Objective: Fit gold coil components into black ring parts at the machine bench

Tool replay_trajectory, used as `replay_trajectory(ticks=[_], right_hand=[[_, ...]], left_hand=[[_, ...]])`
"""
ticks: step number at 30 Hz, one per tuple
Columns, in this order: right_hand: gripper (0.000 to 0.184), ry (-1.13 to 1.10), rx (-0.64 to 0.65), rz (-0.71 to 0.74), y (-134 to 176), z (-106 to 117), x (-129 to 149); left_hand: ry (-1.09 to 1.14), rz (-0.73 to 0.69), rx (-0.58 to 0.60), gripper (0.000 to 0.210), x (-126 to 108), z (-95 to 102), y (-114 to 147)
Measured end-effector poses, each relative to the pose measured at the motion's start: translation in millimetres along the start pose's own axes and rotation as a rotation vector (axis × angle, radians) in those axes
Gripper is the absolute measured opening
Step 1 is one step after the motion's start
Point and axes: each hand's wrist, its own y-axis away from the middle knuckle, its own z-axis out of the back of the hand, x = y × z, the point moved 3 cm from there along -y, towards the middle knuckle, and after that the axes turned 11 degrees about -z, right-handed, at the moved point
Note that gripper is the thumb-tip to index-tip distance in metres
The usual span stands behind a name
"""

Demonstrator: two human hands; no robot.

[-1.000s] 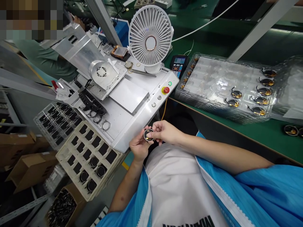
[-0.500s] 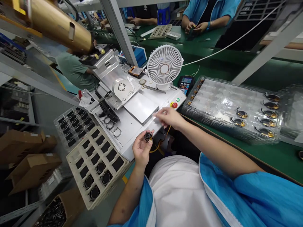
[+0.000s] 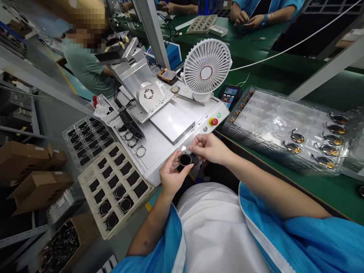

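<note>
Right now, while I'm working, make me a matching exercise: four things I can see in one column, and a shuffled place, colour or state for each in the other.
Things:
1. Dark-faced round part
2. Fan
3. Push button
4. Near beige tray

Descriptions:
A. Red, on a yellow surround
B. Has four round pieces in it
C. White, standing on the machine
D. Held in the left hand

Right pairs: 1-D, 2-C, 3-A, 4-B.

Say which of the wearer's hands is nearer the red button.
Right. In view, the right hand is just below the red button; the left hand is farther, lower and leftward.
</note>
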Motion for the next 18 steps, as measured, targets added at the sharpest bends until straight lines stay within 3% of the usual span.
replay_trajectory(ticks=[3, 11, 18], right_hand=[[0.045, 0.027, 0.079, -0.068, 15.9, -14.7, -16.0], [0.023, 0.093, 0.003, -0.03, 16.8, -16.2, -20.1], [0.021, 0.132, -0.103, 0.025, 15.9, -15.0, -28.5]], left_hand=[[-0.024, -0.031, 0.017, 0.071, -1.9, -1.1, -0.4], [-0.08, -0.075, 0.024, 0.064, -5.9, -2.1, -0.5], [-0.096, -0.068, 0.024, 0.057, -9.1, -3.3, -0.8]])
